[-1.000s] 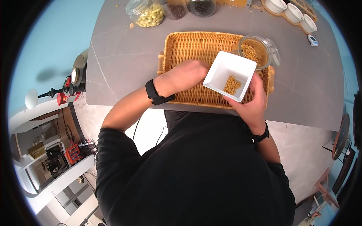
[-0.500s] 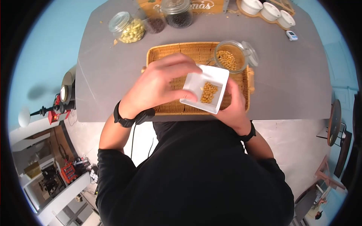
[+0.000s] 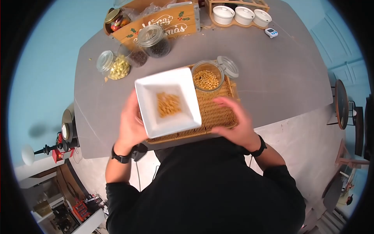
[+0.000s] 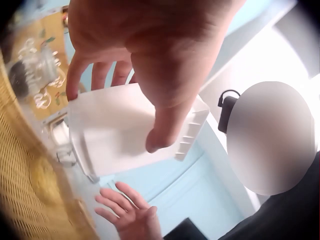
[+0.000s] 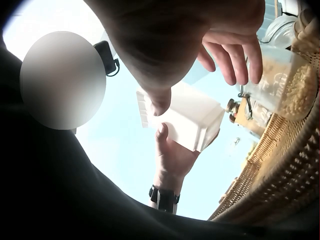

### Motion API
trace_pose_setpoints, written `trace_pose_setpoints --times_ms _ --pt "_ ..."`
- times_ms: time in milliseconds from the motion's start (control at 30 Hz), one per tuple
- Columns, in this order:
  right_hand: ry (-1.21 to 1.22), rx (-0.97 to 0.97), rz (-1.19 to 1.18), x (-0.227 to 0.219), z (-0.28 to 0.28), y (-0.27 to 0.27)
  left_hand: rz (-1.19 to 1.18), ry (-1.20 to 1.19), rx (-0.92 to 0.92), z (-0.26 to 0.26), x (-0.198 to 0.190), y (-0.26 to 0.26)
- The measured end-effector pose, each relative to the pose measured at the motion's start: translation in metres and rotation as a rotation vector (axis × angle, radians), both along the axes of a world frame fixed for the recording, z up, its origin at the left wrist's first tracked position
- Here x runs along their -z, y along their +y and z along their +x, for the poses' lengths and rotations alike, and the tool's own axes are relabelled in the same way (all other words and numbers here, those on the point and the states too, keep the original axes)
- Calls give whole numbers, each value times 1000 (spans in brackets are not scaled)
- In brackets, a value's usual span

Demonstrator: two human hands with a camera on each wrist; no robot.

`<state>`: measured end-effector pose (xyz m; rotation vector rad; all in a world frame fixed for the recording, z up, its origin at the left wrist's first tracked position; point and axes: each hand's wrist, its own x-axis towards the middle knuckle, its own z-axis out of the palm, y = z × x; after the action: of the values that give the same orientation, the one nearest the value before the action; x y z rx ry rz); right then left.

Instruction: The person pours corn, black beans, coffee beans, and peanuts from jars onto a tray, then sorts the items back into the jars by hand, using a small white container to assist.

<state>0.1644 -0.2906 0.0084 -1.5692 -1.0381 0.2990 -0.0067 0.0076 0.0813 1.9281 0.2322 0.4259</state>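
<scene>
My left hand (image 3: pixel 130 121) grips a white square bowl (image 3: pixel 191 111) by its left side, above a wicker tray. Yellow corn kernels (image 3: pixel 168 104) lie in the bottom of the bowl. In the left wrist view the thumb of that hand presses along the outside of the bowl (image 4: pixel 115 132). To the right of the bowl, my right hand (image 3: pixel 240 125) is apart from it, with fingers and thumb spread and nothing between them. A glass jar (image 3: pixel 198 87) with more corn kernels stands at the tray's far right corner, its hinged lid (image 3: pixel 228 67) flipped back.
Under the bowl and hands lies the wicker tray (image 3: pixel 216 113), near the table's front edge. Farther back stand a jar of pale green beans (image 3: pixel 120 69), a jar of dark beans (image 3: pixel 159 48), a wooden Christmas crate (image 3: pixel 165 23), white lidded pots (image 3: pixel 244 16) and a small timer (image 3: pixel 271 32).
The bowl has passed from my right hand to my left, and has moved left and closer to the head camera. My right hand has let go. The head view has shifted, showing more tabletop.
</scene>
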Motion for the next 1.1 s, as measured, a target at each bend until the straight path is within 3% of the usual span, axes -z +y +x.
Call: trace_pose_setpoints --times_ms 67,100,267,367,467,700,900,1000,1100 --pt "59 185 43 18 18 -7 501 29 -37 26 -35 6" --pt "88 278 68 24 29 -6 696 -78 -23 40 -42 5" --pt "205 491 96 37 87 12 1007 -35 44 90 -58 -2" --pt "333 475 -25 37 108 18 1206 27 80 103 -67 -9" --pt "454 328 -178 46 130 23 1429 -15 167 115 -73 -22" --pt "777 286 -49 52 142 37 1923 -167 262 131 -77 -50" --pt "944 228 10 43 144 36 1976 -159 299 132 -70 -54" --pt "958 264 64 44 143 37 1765 -189 224 125 -77 -35" --pt "885 342 159 44 146 37 1173 -75 -17 100 -77 -11"
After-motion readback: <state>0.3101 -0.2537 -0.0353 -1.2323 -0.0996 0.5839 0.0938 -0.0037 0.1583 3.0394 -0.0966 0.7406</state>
